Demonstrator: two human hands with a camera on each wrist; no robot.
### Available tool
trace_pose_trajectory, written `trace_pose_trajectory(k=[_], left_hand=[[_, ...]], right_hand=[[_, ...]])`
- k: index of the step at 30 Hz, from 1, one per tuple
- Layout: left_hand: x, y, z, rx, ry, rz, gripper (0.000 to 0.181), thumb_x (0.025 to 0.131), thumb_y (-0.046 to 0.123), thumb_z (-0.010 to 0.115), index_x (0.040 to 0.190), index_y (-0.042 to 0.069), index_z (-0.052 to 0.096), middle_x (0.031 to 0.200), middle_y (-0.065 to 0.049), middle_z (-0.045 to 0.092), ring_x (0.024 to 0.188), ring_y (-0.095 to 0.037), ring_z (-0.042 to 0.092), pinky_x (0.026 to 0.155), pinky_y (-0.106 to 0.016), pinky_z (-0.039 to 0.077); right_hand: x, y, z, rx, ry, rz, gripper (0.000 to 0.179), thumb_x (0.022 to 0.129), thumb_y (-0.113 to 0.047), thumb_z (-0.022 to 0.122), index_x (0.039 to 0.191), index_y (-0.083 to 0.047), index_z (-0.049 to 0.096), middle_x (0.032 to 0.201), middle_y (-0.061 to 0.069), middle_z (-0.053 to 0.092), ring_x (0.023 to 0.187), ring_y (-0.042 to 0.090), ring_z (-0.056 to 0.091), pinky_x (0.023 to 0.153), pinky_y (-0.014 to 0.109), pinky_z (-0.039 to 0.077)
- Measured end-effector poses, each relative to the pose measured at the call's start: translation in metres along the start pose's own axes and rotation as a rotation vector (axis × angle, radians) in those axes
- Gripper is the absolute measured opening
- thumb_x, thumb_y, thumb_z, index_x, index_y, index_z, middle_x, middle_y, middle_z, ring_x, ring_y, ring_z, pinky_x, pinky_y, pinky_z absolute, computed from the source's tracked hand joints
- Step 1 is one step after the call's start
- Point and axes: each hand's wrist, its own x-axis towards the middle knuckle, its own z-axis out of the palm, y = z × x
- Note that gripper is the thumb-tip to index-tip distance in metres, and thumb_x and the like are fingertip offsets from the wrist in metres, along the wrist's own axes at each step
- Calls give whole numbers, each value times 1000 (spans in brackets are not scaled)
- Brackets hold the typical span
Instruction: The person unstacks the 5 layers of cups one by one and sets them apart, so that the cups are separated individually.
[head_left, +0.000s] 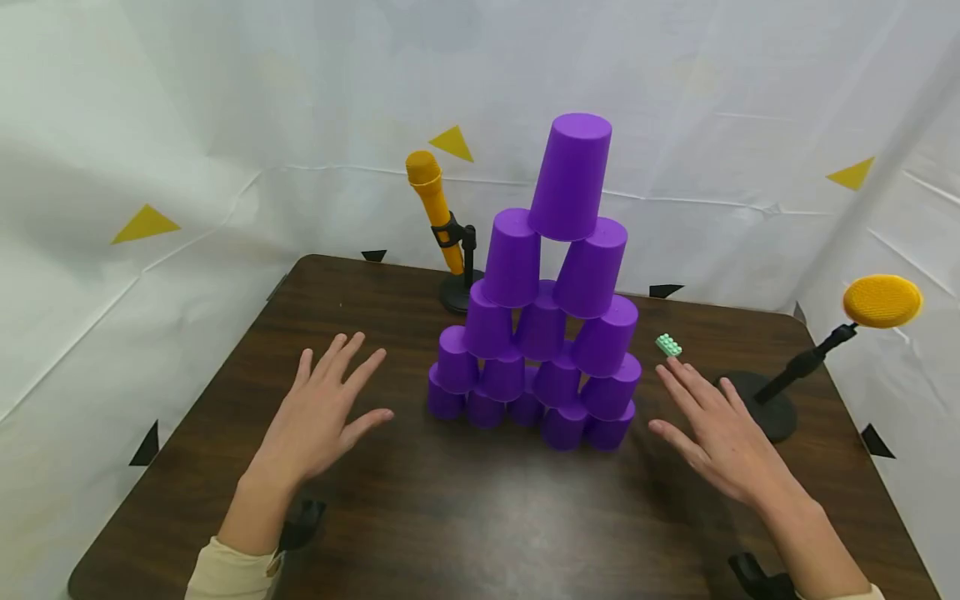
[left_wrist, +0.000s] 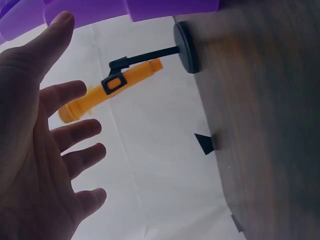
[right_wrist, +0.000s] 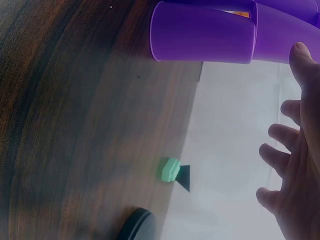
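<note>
A pyramid of upside-down purple cups (head_left: 517,321) stands on the dark wooden table, several tiers high, with a single cup (head_left: 572,179) on top. To its left my left hand (head_left: 318,417) is held in the air, fingers spread and straight, holding nothing. On the other side my right hand (head_left: 723,437) hovers with its fingers extended, also holding nothing and apart from the cups. In the right wrist view, the lower cups (right_wrist: 200,34) appear beyond my thumb. The left wrist view shows only some cup rims (left_wrist: 170,7) along its top edge.
Behind the stack, an orange microphone (head_left: 431,196) leans in a black stand. A stand with a yellow oval head (head_left: 882,302) is at the right. A small mint-green toy brick (head_left: 668,345) lies beyond my right fingertips. White sheeting (head_left: 225,100) surrounds the table (head_left: 420,517).
</note>
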Motion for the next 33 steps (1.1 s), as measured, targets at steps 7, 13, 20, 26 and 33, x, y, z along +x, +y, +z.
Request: trace_pose_trajectory(k=[7,13,20,26,33], left_hand=[[16,3,-17,-172,72,47,77,90,52,65,154,23,34,158,-10,27,146,-32,22,112,-62,19],[55,26,-60,-479,232,122,72,88,27,76,150,24,40,147,3,43,132,-20,43,103,-47,42],[118,65,-121,-744,359,270,60,86,7,75,141,14,52,135,4,56,116,-15,56,91,-38,51],[166,101,-151,-853,315,270,64,89,15,72,146,11,45,137,-2,55,119,-11,56,95,-33,49],[191,129,-163,-1067,182,239,73,88,8,70,151,5,33,138,-14,52,120,-19,55,100,-34,46]], right_hand=[[1,0,-1,52,0,-3,76,97,-44,59,158,-20,21,161,10,23,143,36,28,117,55,5],[3,2,9,271,-32,44,83,92,-41,67,158,-23,20,157,14,31,138,42,34,104,66,29],[4,2,50,488,-36,68,104,78,-32,84,157,-13,20,146,22,43,126,42,48,97,66,38],[7,-2,72,598,2,138,103,74,-31,87,154,-8,28,142,23,48,129,43,46,102,63,35],[8,-6,85,635,31,210,89,78,-31,85,148,-5,38,141,21,50,131,41,44,103,61,35]])
